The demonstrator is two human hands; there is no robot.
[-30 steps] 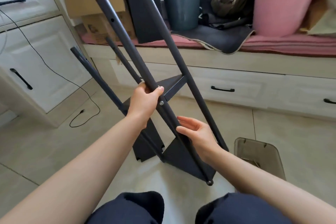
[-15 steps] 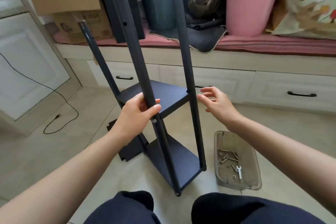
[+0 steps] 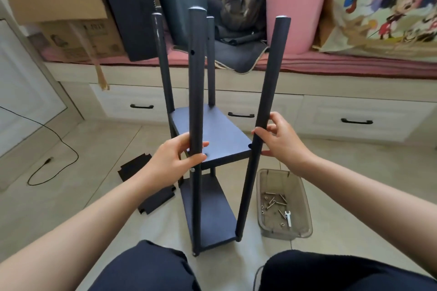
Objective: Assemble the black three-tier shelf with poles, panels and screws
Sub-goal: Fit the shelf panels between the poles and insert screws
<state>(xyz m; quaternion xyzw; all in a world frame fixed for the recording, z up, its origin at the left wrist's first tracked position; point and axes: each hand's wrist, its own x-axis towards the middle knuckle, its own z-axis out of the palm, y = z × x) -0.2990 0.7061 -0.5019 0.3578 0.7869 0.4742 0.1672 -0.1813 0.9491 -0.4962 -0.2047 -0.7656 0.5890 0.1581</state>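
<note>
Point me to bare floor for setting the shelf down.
Bare tile left of the shelf, between the cable and the loose panels; more right of the tray, below the drawers. Crowded near the shelf's foot: panels left, tray with screws right.

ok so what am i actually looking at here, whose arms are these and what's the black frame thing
No machine here: a camera worn on a person's head looks forward and down, so the arms are that person's own.

The black frame is a half-built shelf standing on the tiled floor: four upright poles with two panels fitted.

The left hand grips the near left pole; the right hand grips the near right pole.

A clear plastic tray of screws with a small wrench sits to the right. A loose black panel lies on the left.
</note>
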